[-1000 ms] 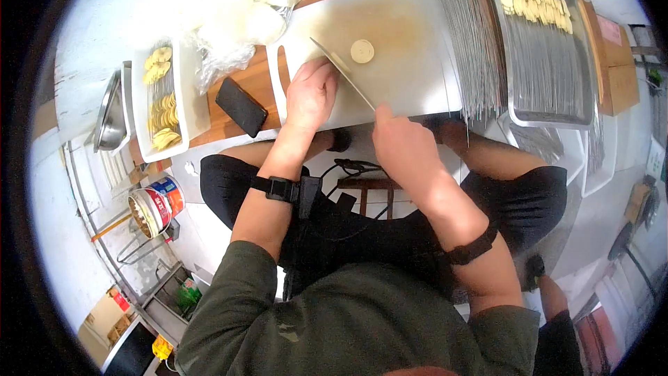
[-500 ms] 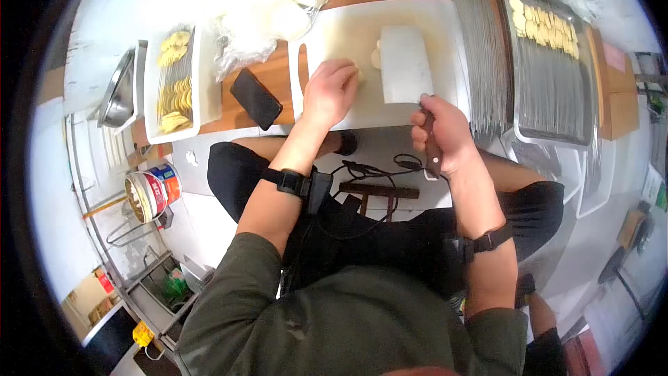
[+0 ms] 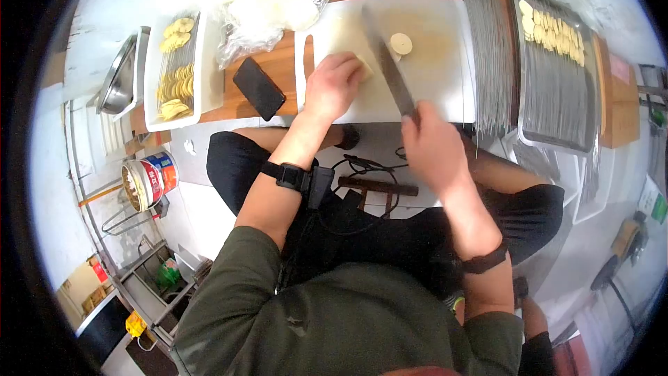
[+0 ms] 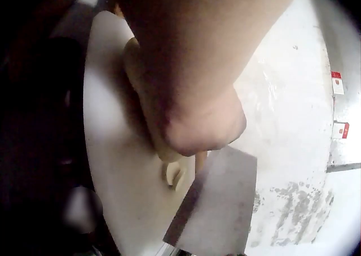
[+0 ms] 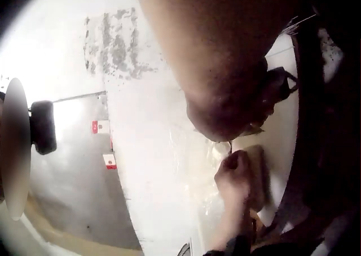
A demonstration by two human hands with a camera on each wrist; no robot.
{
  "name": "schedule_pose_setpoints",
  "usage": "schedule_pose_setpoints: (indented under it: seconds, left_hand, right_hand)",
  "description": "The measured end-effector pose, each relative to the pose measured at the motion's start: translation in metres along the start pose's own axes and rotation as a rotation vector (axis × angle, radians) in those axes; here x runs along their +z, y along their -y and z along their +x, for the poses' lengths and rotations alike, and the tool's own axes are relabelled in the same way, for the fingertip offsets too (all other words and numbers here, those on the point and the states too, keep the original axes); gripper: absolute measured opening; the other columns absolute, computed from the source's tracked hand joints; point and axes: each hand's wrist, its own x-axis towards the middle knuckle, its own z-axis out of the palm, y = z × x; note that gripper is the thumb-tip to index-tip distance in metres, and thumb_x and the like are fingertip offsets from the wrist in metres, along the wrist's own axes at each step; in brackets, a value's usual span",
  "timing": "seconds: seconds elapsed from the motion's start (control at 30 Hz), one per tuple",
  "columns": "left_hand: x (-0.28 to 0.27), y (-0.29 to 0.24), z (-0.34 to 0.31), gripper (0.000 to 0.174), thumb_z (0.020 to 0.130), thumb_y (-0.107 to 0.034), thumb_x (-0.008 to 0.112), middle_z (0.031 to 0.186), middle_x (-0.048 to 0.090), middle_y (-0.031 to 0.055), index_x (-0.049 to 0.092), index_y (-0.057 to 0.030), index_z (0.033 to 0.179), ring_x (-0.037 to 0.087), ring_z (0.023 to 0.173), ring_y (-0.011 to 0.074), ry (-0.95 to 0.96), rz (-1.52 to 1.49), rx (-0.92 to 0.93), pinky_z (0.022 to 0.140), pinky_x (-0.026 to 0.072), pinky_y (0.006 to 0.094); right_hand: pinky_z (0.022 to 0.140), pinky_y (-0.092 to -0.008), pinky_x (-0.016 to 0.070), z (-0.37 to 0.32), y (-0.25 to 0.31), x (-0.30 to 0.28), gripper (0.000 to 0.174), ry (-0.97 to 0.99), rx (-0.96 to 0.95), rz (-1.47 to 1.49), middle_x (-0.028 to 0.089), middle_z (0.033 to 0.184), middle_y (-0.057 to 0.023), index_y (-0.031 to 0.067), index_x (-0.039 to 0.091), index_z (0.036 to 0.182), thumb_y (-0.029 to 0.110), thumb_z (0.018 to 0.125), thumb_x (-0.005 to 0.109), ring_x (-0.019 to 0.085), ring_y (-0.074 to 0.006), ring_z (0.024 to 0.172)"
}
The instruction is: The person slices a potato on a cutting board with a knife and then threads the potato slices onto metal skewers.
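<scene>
On the white cutting board (image 3: 445, 63), my left hand (image 3: 334, 85) holds a pale, long peeled piece (image 4: 133, 64) with curled fingers; the hand covers much of it. My right hand (image 3: 435, 146) grips the cleaver by its handle (image 5: 277, 86). In the head view the blade (image 3: 390, 63) appears nearly edge-on, slightly blurred, to the right of my left hand. A round pale slice (image 3: 401, 44) lies right of the blade. The left wrist view has the blade (image 4: 220, 199) beside pale slices (image 4: 172, 176) near the end of the piece.
A black phone (image 3: 259, 88) and plastic bags (image 3: 257, 21) are left of the board. Farther left stands a white tray (image 3: 202, 69) of skewered slices. Loose metal skewers (image 3: 487, 56) lie right of the board, beside a metal tray (image 3: 557, 145) with more skewered slices.
The cleaver has gone from edge-on, to broad side up at the right over the slice, to edge-on again nearer my left hand. My left hand stays on the piece.
</scene>
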Motion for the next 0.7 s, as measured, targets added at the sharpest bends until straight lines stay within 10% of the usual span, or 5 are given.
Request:
schedule_pose_setpoints:
  seconds: [0.7]
  left_hand:
    - [0.002, 0.001, -0.001, 0.015, 0.083, -0.007, 0.063, 0.103, 0.065, 0.0136, 0.069, -0.0026, 0.097, 0.061, 0.097, 0.0346, 0.04, 0.026, -0.019, 0.084, 0.0498, 0.0409]
  right_hand:
    - [0.053, -0.0455, 0.0531, -0.025, 0.002, 0.012, 0.017, 0.007, -0.149, -0.211, 0.063, 0.074, -0.0168, 0.0037, 0.049, 0.095, 0.019, 0.093, 0.055, 0.064, -0.0383, 0.06]
